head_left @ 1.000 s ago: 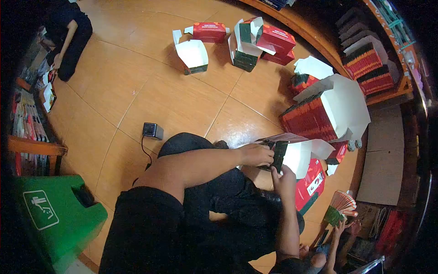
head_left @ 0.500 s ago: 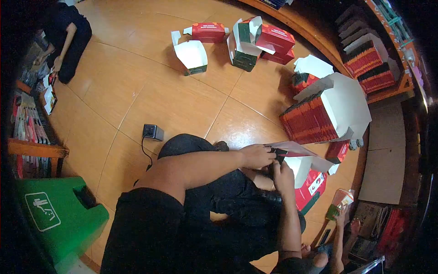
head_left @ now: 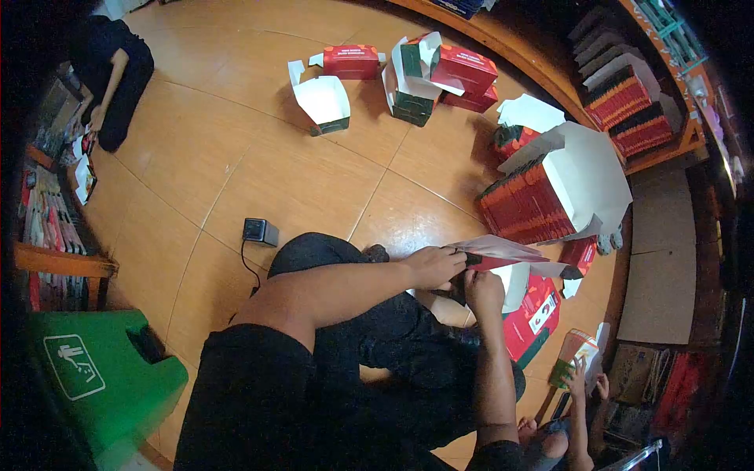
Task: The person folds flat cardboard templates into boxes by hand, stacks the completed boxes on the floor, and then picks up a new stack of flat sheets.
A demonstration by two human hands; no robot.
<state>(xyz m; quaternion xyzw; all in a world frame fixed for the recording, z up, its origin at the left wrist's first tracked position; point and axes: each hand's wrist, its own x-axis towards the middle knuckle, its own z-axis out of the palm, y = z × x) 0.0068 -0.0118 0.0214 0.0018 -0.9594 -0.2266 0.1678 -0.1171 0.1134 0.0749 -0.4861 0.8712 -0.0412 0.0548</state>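
My left hand (head_left: 436,268) has its fingers closed on the dark left end of a partly folded red and white carton (head_left: 509,256). Right beside it, my right hand (head_left: 483,294) grips the same end from below with bent fingers. The carton stretches to the right from both hands, over my lap. Beneath it lies a red carton (head_left: 534,314) with a white label and a dark green edge. A thick stack of red folded cartons (head_left: 526,206) stands just behind, with white flaps spread on its right side.
Open and closed boxes (head_left: 351,63) stand on the tiled floor ahead. A black cube-shaped device (head_left: 260,231) with a cord lies left of my knee. A green bin (head_left: 102,377) is at lower left. One person sits at upper left; another's hands (head_left: 577,381) hold a box at lower right.
The carton in my hands has tilted, its red side now showing more and reaching further right. My hands have shifted slightly left and apart. The co-worker's box at lower right has turned a little.
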